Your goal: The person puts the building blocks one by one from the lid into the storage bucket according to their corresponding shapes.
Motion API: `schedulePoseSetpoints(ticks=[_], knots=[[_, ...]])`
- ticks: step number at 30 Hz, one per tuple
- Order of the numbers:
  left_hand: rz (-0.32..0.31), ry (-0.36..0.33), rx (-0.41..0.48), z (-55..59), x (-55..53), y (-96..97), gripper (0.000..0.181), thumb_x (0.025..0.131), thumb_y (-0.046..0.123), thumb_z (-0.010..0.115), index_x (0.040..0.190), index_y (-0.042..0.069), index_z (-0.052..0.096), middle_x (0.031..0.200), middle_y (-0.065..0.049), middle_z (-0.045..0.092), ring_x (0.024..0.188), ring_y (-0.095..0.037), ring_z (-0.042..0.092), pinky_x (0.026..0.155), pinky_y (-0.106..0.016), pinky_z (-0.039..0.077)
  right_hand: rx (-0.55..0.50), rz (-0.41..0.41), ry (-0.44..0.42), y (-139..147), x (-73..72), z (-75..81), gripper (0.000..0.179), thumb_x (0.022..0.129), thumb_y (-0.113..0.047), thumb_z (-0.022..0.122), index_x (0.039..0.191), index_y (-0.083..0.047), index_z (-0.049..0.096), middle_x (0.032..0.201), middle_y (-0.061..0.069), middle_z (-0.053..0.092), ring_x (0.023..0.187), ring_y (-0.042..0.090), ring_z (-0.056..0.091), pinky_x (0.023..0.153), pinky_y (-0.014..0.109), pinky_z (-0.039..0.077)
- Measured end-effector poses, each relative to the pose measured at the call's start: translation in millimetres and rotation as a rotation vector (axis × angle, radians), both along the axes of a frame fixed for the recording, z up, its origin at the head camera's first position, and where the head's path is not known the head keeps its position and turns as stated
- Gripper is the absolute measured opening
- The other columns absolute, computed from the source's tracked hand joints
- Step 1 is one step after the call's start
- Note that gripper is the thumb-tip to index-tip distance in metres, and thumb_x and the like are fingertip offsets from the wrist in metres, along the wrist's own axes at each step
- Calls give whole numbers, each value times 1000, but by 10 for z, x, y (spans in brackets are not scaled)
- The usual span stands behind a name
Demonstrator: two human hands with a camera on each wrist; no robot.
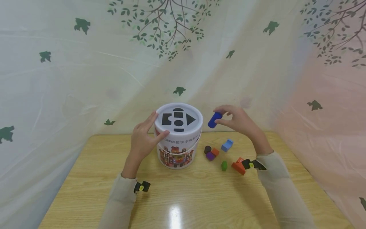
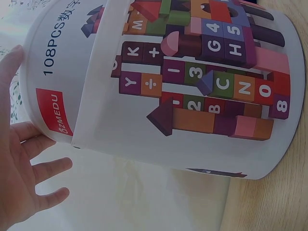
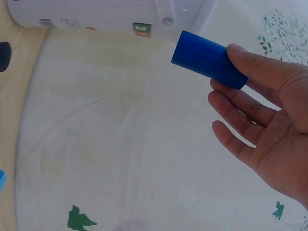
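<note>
The blue cylinder (image 1: 215,120) is tilted in the air just right of the bucket (image 1: 176,160); my right hand (image 1: 237,120) pinches it between thumb and fingers. My left hand (image 1: 143,138), fingers spread wide, touches the lid (image 1: 191,128) at its left. A light blue block (image 1: 227,145) and a green block (image 1: 224,165) lie nearer me on the table (image 1: 157,200).

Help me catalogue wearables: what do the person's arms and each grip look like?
The left sleeve and right sleeve are pale beige. A black device with a yellow mark sits at each sleeve's end. The left grip and right grip are bare.
</note>
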State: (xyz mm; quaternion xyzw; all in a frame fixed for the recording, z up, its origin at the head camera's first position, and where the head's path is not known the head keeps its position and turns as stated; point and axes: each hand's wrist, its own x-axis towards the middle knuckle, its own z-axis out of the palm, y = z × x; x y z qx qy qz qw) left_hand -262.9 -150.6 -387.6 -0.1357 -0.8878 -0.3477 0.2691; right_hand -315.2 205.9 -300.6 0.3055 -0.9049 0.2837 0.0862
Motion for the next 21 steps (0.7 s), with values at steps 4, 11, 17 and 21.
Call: schedulePoseSetpoints(ticks=[4,11,17,21], knots=[[-1,1,7,0,5,-4,84,87,51,75,156,15,43,161,-8,42,145,-31,47,120,-59,32,-28,13,22,-57,7,96,38,94,-18,75,128,-4,66,116,13,73,109,29,64,98,53,51],[-1,3,10,-13,-8,-11,84,87,51,75,156,15,43,161,-8,43,145,-31,47,120,-59,32,-37,22,40,-230,13,256,38,94,-20,75,128,-6,67,114,11,74,109,27,64,98,51,51],[-6,3,14,-17,-15,-13,84,87,53,74,156,16,43,162,-6,41,145,-31,47,121,-59,32,-28,27,42,-433,62,353,40,92,-19,77,128,-5,67,115,11,73,110,27,64,99,50,52],[-6,4,10,-16,-19,-11,84,87,54,74,156,17,43,162,-5,41,145,-30,47,121,-58,32,-24,43,37,-555,73,373,41,92,-19,77,129,-4,67,115,11,73,110,27,64,100,49,52]])
